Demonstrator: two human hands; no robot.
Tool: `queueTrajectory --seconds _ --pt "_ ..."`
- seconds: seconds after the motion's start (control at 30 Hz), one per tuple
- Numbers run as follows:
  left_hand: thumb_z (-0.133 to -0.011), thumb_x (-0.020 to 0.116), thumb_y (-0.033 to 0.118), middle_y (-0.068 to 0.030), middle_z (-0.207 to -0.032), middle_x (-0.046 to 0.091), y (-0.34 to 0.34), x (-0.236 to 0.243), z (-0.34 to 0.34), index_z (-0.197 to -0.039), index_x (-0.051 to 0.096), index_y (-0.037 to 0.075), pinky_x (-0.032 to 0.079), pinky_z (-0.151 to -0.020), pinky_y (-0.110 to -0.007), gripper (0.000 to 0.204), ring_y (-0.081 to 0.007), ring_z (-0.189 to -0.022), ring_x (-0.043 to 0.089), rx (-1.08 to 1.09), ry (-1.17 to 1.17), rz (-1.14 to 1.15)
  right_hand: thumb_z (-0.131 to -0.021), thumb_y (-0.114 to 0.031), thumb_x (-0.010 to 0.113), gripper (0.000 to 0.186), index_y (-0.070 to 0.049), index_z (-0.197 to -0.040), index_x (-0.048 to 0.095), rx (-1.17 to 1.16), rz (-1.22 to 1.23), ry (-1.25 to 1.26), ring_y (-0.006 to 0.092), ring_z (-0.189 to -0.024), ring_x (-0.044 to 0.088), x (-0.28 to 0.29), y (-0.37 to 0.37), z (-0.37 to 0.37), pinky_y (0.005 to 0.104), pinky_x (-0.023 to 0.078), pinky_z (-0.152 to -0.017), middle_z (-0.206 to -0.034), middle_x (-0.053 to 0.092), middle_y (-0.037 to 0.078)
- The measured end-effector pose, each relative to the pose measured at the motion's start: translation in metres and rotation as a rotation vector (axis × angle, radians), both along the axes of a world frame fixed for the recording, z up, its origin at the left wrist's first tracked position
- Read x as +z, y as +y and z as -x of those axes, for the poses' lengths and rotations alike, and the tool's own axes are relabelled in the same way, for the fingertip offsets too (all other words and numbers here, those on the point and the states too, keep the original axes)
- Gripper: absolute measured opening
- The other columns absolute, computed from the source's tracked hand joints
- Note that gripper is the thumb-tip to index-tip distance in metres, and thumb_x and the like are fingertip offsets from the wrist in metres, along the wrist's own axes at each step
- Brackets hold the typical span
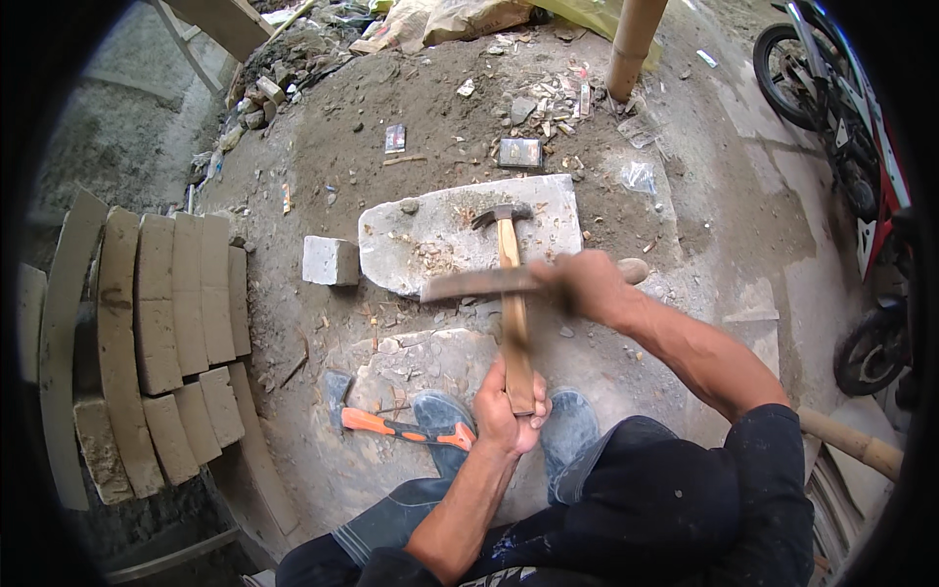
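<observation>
My left hand is closed around the lower end of a claw hammer's pale wooden handle. The claw hammer points away from me, its dark metal head over a flat whitish stone slab strewn with chips. My right hand grips a machete, smeared by motion. Its broad, brownish blade lies across the hammer handle, pointing left; whether they touch I cannot tell. A rounded handle end shows right of that fist. By my left boot rests an axe-like tool with an orange and black handle.
A small whitish block sits left of the slab. Curved tan blocks are stacked at the left. Beyond the slab lie a dark small box and rubble. A bamboo post rises at the back; a motorcycle stands far right.
</observation>
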State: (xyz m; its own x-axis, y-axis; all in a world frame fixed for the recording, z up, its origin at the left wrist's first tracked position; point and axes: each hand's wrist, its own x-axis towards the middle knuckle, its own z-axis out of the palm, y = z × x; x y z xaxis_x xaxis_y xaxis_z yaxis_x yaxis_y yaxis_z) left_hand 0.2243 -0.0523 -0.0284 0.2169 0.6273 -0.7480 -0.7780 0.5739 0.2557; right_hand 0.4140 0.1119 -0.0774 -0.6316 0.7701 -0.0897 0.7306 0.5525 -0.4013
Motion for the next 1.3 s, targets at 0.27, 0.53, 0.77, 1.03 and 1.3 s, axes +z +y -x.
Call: queueTrajectory --seconds 0.27,0.53,0.77,1.03,1.3 --pt "-0.109 0.047 0.039 -0.0101 -0.07 0.06 -0.002 0.004 -0.005 -0.114 0.055 0.011 0.039 -0.038 -0.029 0.029 -0.0183 -0.046 0.052 -0.065 0.098 -0.046 -0.096 -0.014 0.06 0.022 -0.016 -0.118 0.062 -0.037 0.11 -0.096 0.033 -0.07 0.074 0.03 -0.008 0.004 0.0475 0.06 -0.06 -0.076 0.071 0.013" --pt "-0.106 0.056 0.021 -0.0065 -0.071 0.062 -0.001 0.011 -0.016 -0.137 0.046 0.013 0.038 -0.036 -0.024 0.034 -0.015 -0.046 0.055 -0.179 0.267 -0.111 -0.093 -0.019 0.064 0.019 -0.014 -0.111 0.062 -0.009 -0.077 -0.136 0.033 -0.068 0.075 0.029 0.013 0.0 0.0466 0.058 -0.055 -0.071 0.07 0.013" --pt "-0.107 0.056 0.024 -0.0087 -0.074 0.06 0.001 0.009 -0.009 -0.136 0.048 0.013 0.041 -0.039 -0.025 0.032 -0.0133 -0.05 0.055 -0.2 0.207 -0.106 -0.094 -0.016 0.063 0.016 -0.016 -0.111 0.062 -0.165 -0.169 -0.052 0.0309 -0.067 0.074 0.003 0.007 -0.004 0.0479 0.057 -0.052 -0.075 0.069 0.013" --pt "-0.111 0.046 0.03 -0.0114 -0.075 0.06 0.006 0.016 0.008 -0.149 0.043 0.01 0.039 -0.039 -0.029 0.043 -0.0186 -0.05 0.055 -0.028 -0.193 -0.191 -0.095 -0.016 0.06 0.02 -0.016 -0.115 0.06 -0.054 0.0 0.027 0.0311 -0.065 0.074 0.018 -0.016 -0.001 0.0474 0.057 -0.052 -0.074 0.07 0.013" --pt "-0.113 0.041 0.032 -0.0113 -0.078 0.058 0.008 0.013 0.02 -0.159 0.035 0.009 0.042 -0.045 -0.031 0.052 -0.0187 -0.058 0.056 0.114 -0.495 -0.238 -0.093 -0.017 0.062 0.022 -0.018 -0.115 0.061 -0.024 0.019 0.146 0.0312 -0.065 0.074 0.039 -0.023 0.009 0.0487 0.058 -0.054 -0.072 0.07 0.012"
